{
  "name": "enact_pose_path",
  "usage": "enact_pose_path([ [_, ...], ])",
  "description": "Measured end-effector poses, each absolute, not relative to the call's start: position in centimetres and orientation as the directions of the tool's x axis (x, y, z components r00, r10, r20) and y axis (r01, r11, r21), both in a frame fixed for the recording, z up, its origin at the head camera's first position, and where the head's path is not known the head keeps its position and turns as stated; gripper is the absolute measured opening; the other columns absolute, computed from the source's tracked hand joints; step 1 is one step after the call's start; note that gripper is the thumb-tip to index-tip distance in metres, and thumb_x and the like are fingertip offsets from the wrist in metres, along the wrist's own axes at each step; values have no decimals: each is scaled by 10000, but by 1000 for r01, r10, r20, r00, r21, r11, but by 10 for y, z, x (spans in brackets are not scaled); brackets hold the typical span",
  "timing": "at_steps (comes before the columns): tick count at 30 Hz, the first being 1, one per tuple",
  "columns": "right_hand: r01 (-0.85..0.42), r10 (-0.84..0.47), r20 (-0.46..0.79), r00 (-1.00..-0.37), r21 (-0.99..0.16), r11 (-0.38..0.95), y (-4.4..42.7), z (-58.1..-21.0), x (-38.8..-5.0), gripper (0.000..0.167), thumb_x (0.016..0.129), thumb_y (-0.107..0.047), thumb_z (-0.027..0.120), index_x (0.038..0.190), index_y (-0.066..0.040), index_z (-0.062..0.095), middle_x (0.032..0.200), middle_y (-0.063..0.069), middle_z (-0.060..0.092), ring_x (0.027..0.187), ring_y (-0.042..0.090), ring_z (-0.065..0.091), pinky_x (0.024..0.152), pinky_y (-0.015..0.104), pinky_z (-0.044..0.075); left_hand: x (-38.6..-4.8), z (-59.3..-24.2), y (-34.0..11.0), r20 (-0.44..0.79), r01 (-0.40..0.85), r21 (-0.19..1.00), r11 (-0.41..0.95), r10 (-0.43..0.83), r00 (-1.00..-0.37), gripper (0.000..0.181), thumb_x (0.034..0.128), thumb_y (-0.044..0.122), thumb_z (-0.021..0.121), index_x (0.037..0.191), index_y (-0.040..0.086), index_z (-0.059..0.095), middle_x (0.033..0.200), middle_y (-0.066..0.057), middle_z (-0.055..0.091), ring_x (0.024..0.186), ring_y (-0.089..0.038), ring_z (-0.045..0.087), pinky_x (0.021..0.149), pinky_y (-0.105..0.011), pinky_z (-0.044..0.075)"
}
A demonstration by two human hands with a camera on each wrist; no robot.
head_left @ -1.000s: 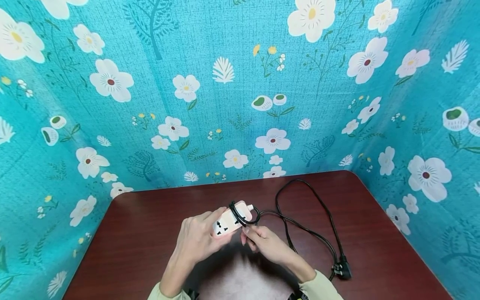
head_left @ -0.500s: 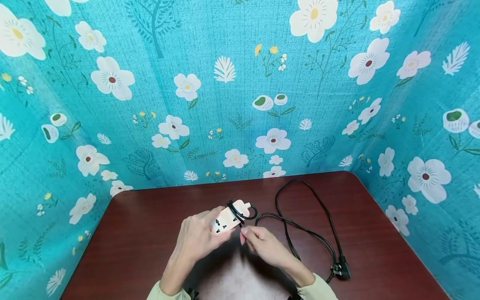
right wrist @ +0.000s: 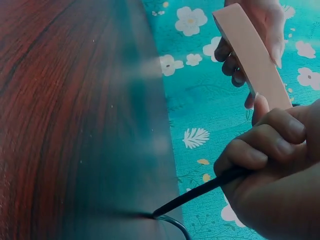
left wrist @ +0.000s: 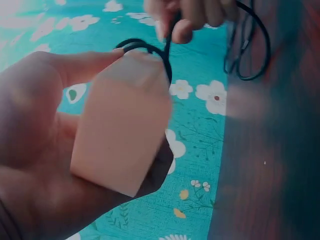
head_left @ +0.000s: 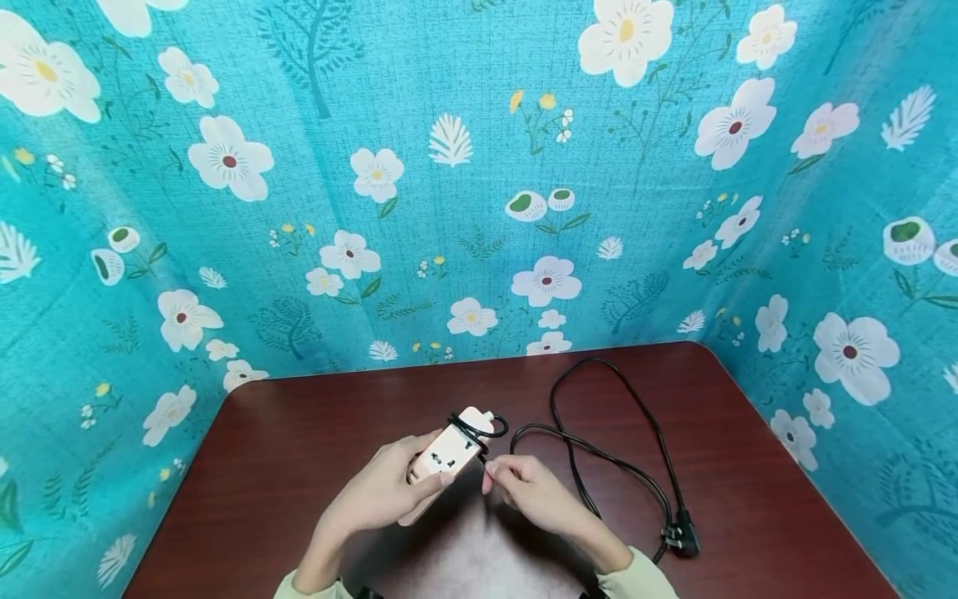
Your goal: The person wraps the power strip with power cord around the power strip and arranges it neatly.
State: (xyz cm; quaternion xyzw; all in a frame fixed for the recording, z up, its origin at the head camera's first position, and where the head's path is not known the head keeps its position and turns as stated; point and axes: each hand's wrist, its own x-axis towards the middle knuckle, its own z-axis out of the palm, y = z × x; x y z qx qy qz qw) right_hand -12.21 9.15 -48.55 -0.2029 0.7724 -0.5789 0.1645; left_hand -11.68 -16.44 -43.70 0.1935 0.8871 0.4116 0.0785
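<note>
A white power strip (head_left: 453,443) with several sockets is held tilted above the table in my left hand (head_left: 380,492), the thumb across its near part. Black cord (head_left: 470,431) wraps around the strip's far end and loops by its cord outlet. Just right of the strip, my right hand (head_left: 533,496) pinches the cord. In the right wrist view its curled fingers grip the cord (right wrist: 200,194), which trails down to the table. The left wrist view shows the plain end of the strip (left wrist: 122,125) against the palm.
More of the cord lies in loose loops on the dark red wooden table (head_left: 299,441). It ends in a black plug (head_left: 683,537) at the right. A blue flowered cloth (head_left: 449,225) hangs behind and along both sides of the table.
My left hand has shifted down and left, and the strip is tilted more steeply with the thumb on its socket face. My right hand keeps its pinch on the cord, nearly in place.
</note>
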Motion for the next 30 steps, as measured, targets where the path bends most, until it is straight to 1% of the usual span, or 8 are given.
enact_pose_path([
  [2, -118, -500, -23, -866, -961, 250, 92, -485, -122, 356, 1113, -286, 506, 929, -49, 697, 622, -48, 428, 515, -2, 342, 490, 202, 273, -117, -436, -167, -9, 233, 784, 576, 385, -923, 540, 949, 294, 775, 1434, 113, 620, 951, 18, 710, 749, -84, 627, 633, -248, 535],
  [5, -127, -501, -16, -865, -959, 251, 93, -485, -123, 332, 1107, -262, 520, 935, -29, 683, 640, -54, 428, 544, -6, 356, 519, 192, 292, -118, -438, -165, -29, 135, 794, 592, 260, -965, 504, 897, 320, 829, 1318, 74, 700, 944, 3, 738, 753, -100, 634, 629, -247, 530],
  [9, -139, -512, -7, -859, -960, 245, 93, -485, -124, 239, 1083, -208, 565, 970, -20, 658, 674, -60, 444, 580, -7, 391, 560, 178, 328, -118, -442, -158, -21, 21, 789, 614, 61, -998, 446, 830, 373, 881, 1166, 107, 757, 899, 3, 744, 747, -110, 612, 623, -257, 503],
  [15, -126, -501, -14, -865, -962, 244, 95, -482, -124, 174, 1072, -230, 588, 1098, -94, 694, 691, -57, 477, 561, 0, 406, 523, 177, 343, -116, -444, -148, 15, -44, 828, 559, -100, -995, 485, 811, 359, 904, 1201, 125, 734, 951, -39, 747, 731, -120, 621, 597, -254, 523],
  [18, -116, -506, -19, -862, -965, 234, 97, -482, -125, 219, 1091, -245, 560, 1204, -105, 685, 679, -32, 517, 520, 25, 458, 499, 216, 418, -117, -445, -144, 42, -49, 862, 505, -167, -985, 615, 747, 379, 954, 1260, 136, 718, 1017, -73, 769, 740, -131, 649, 589, -249, 543],
  [22, -114, -498, -11, -867, -969, 221, 100, -484, -127, 326, 1109, -307, 527, 1369, -143, 634, 707, 18, 572, 526, 73, 549, 535, 323, 528, -123, -448, -142, 33, -83, 906, 416, -266, -963, 803, 653, 427, 1004, 1343, 170, 684, 1072, -84, 777, 796, -152, 667, 634, -244, 545],
  [26, -121, -453, -15, -891, -956, 268, 100, -486, -128, 455, 1110, -392, 507, 1508, -177, 561, 757, 18, 577, 567, 47, 522, 540, 284, 505, -127, -452, -139, -35, -137, 935, 328, -299, -954, 710, 669, 425, 994, 1260, 132, 732, 994, -89, 764, 787, -154, 653, 632, -256, 533],
  [30, -151, -409, -6, -913, -924, 351, 98, -489, -126, 508, 1104, -423, 510, 1551, -184, 524, 755, -24, 568, 616, 9, 480, 572, 219, 427, -127, -457, -131, -80, -119, 984, 130, -269, -960, 567, 750, 265, 963, 1194, 10, 720, 933, -123, 755, 753, -136, 699, 629, -256, 591],
])
